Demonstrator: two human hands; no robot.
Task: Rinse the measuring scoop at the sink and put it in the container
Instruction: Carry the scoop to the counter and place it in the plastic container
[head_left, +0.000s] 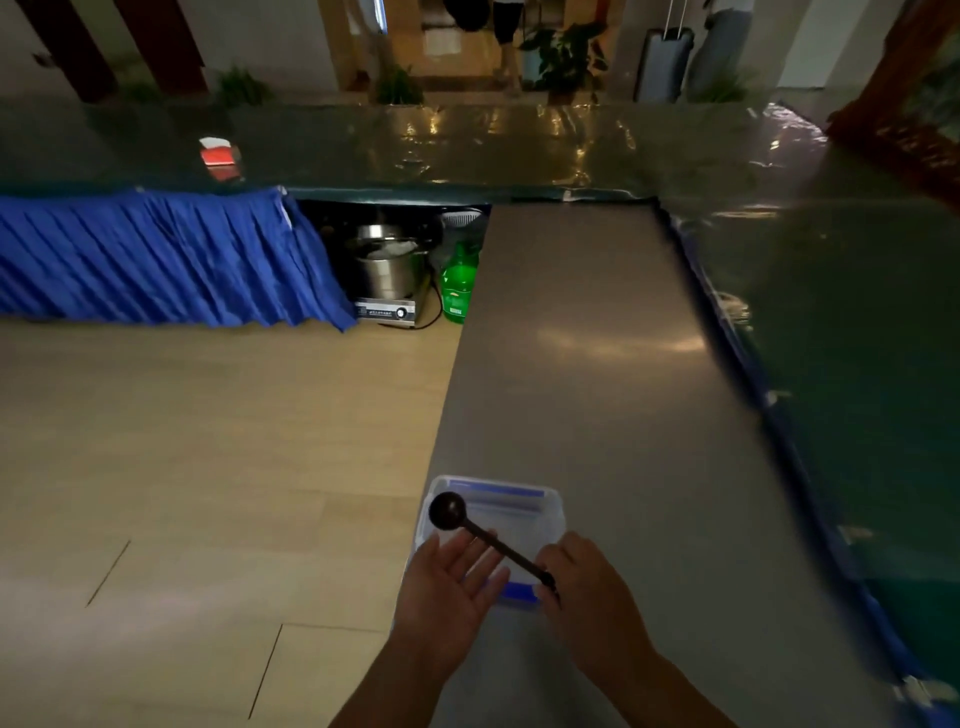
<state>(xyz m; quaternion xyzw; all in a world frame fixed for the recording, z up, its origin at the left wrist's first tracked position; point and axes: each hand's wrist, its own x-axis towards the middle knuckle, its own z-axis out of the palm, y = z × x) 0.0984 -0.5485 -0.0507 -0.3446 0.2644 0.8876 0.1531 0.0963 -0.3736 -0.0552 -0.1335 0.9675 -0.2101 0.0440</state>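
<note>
A dark measuring scoop (448, 512) with a round bowl and a long thin handle hangs over a clear plastic container (540, 506) with blue clips, which rests at the near left corner of a grey steel counter (582, 338). My right hand (584, 587) pinches the handle's end. My left hand (449, 584) is spread palm-up under the handle's middle, fingers apart, and whether it touches the handle I cannot tell. The scoop's bowl sits over the container's far left corner. No sink is in view.
Left of the counter is a wooden floor (182, 467). Beyond it stand a steel pot on a cooker (387, 275), a green bottle (458, 283) and a blue pleated cloth (156, 260). A glossy green-covered surface (857, 312) borders the counter on the right and far side.
</note>
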